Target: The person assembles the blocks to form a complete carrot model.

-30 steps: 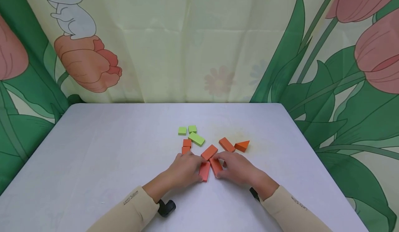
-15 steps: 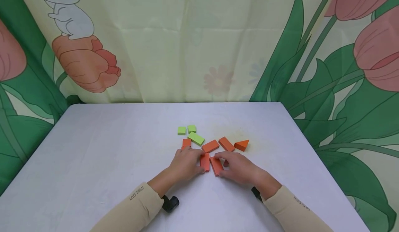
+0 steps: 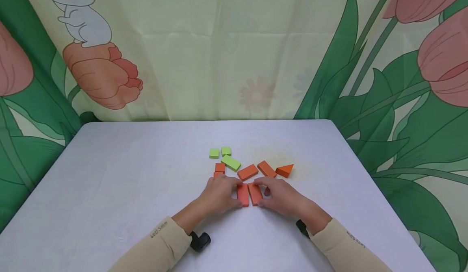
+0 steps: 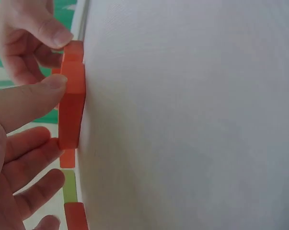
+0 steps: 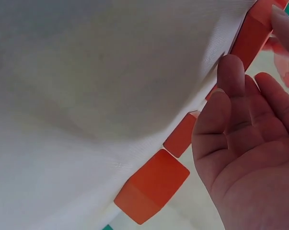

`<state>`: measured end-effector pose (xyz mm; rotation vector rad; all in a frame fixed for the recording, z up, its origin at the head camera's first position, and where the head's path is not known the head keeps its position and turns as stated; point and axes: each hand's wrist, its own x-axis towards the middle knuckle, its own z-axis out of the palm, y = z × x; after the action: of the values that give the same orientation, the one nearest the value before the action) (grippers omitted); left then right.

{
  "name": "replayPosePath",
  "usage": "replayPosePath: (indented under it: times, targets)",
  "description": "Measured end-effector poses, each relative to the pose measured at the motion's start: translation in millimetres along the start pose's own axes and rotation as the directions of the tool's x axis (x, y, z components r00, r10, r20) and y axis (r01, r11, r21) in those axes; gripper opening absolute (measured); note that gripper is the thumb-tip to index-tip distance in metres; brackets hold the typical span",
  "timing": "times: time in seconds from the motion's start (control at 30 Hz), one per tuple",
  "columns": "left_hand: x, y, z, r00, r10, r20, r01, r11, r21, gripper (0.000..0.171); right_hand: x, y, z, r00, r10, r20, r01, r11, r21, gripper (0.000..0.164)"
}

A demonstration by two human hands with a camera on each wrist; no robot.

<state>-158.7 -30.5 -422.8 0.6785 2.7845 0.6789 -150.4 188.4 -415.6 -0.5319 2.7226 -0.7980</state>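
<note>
Two flat, oblong orange-red toy blocks lie side by side on the white table, with a thin gap between them that is slightly wider at the near end. My left hand (image 3: 220, 192) pinches the left block (image 3: 243, 195) between thumb and fingers at its near and far ends. In the left wrist view, the thumb presses one end of that block (image 4: 72, 108). My right hand (image 3: 280, 196) grips the right block (image 3: 255, 194) the same way. The right wrist view shows part of this block (image 5: 252, 38) by the fingers. Just beyond them lies another orange-red block (image 3: 248, 172), apart from both.
An oblong orange block (image 3: 267, 168) and an orange triangular block (image 3: 284, 170) lie at the right. Small orange-red blocks (image 3: 219, 167) sit beyond my left hand, one partly hidden. Farther back are a lime oblong block (image 3: 231, 163) and two lime square blocks (image 3: 214, 153).
The left block has shifted away from me and slightly right, and lost its slant. The block beyond has been pushed away and turned. The right block has straightened a little.
</note>
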Motion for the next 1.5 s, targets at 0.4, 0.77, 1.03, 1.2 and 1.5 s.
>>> replayPosePath:
  times: [0.4,0.77,1.03,1.2,1.5]
  targets:
    - [-0.5,10.3,7.6,0.998,0.028,-0.051,-0.027,0.999,0.022,0.050,-3.7,0.7,-0.8,0.999,0.031,-0.006,-0.031,0.999,0.019,0.052]
    - [2.2,26.2,15.3,0.997,0.067,-0.041,-0.065,0.997,0.050,0.050,-19.6,10.2,-6.4,0.997,0.083,0.007,-0.083,0.996,0.018,0.053]
    - [4.6,40.7,24.4,0.995,0.094,-0.022,-0.092,0.992,0.084,0.049,-34.8,14.8,-10.5,0.991,0.135,0.003,-0.135,0.991,0.009,0.054]
    - [4.6,49.5,29.8,0.995,0.098,-0.010,-0.097,0.990,0.103,0.050,-44.4,21.6,-11.5,0.990,0.140,0.002,-0.140,0.990,-0.005,0.055]
    - [3.4,54.2,33.6,0.998,0.067,-0.009,-0.066,0.994,0.088,0.057,-49.0,23.2,-14.7,0.995,0.102,0.006,-0.102,0.995,-0.015,0.056]
